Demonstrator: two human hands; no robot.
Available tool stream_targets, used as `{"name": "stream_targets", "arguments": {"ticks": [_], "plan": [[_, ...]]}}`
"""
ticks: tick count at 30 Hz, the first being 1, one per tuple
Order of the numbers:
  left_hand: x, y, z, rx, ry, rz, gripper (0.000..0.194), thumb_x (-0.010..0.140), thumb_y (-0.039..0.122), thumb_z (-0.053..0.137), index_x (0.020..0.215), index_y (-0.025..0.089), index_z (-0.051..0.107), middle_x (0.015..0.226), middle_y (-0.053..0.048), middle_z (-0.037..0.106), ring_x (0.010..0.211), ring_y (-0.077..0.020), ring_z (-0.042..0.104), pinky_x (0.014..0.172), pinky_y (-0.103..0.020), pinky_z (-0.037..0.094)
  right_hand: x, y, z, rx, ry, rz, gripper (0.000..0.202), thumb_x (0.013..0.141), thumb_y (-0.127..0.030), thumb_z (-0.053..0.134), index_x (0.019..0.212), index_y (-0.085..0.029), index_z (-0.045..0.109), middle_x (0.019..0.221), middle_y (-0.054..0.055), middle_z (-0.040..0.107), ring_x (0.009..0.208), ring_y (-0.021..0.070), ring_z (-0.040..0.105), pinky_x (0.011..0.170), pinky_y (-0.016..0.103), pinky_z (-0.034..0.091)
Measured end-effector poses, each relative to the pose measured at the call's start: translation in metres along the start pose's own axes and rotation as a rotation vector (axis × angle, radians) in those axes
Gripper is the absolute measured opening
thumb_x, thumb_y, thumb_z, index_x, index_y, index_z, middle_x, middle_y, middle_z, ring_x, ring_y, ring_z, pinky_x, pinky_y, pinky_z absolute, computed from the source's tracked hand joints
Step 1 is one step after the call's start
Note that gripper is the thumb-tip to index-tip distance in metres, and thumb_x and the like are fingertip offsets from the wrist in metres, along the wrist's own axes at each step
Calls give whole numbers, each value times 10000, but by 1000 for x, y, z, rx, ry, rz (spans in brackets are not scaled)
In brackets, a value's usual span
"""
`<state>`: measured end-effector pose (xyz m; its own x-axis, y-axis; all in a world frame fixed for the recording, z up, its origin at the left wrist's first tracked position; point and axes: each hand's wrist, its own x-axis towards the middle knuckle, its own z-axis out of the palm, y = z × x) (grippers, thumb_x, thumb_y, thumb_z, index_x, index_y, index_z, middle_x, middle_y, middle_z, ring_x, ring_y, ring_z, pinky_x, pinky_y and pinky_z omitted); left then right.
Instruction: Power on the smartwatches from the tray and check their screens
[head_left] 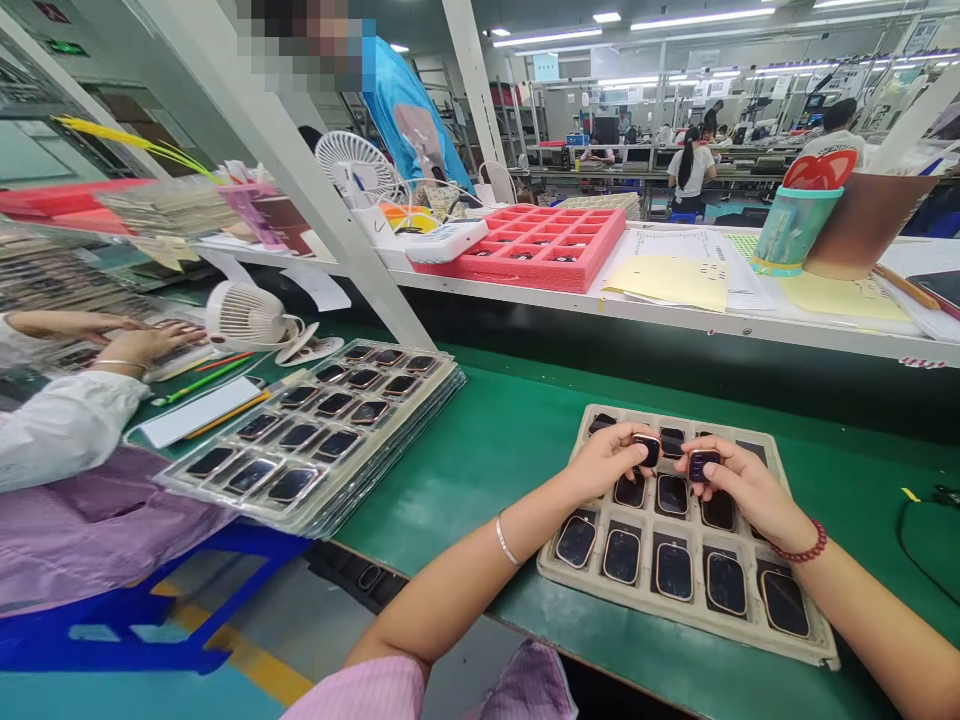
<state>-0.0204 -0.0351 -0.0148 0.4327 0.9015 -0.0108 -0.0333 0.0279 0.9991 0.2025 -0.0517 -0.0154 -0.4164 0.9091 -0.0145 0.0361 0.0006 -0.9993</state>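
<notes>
Both my hands are raised above a beige tray point(630, 590) on the green table. Between the thumb and fingers of my left hand point(611, 462) is a small dark-faced watch case point(646, 450). My right hand point(742, 485) pinches another watch case point(703, 465), its dark face turned up. A small gap separates the two cases. Several similar watch cases point(674, 570) lie in the tray's compartments, some partly hidden under my hands and wrists.
A stack of clear trays point(397, 430) with watch cases stands left of centre. Another person's hands point(142, 345) work beyond it, near a small fan point(244, 318). A shelf point(675, 320) above the table carries a red foam tray point(540, 270) and a teal cup point(795, 225).
</notes>
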Motion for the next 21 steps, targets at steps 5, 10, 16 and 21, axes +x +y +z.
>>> {"name": "stream_targets", "arguments": {"ticks": [5, 10, 16, 21], "plan": [[-1, -2, 1, -13, -11, -23, 441, 754, 269, 643, 1163, 138, 539, 912, -79, 662, 667, -125, 645, 559, -200, 440, 0, -2, 2, -25, -14, 17, 243, 863, -338, 590, 1072, -215, 570, 997, 73, 681, 660, 133, 599, 597, 279, 481], [-2, -3, 1, 4, -23, -36, 354, 772, 264, 625, 1095, 123, 591, 874, -79, 671, 624, -116, 628, 592, -227, 460, 0, -2, 2, -38, -30, 31, 243, 867, -365, 587, 1051, -207, 572, 956, 69, 683, 634, 122, 579, 606, 280, 471], [-2, -4, 2, 27, -16, -41, 324, 774, 238, 611, 1074, 120, 584, 872, -76, 666, 621, -111, 626, 563, -208, 445, 0, 1, 1, -55, -45, 25, 270, 878, -387, 577, 1076, -204, 566, 953, 73, 673, 651, 131, 577, 624, 294, 472], [-2, -4, 2, 16, -4, -19, 296, 772, 221, 606, 1050, 121, 588, 848, -61, 660, 617, -104, 618, 613, -232, 479, 0, 1, 2, -56, -57, 22, 267, 881, -397, 571, 1070, -209, 561, 943, 63, 661, 655, 132, 571, 635, 299, 472]]}}
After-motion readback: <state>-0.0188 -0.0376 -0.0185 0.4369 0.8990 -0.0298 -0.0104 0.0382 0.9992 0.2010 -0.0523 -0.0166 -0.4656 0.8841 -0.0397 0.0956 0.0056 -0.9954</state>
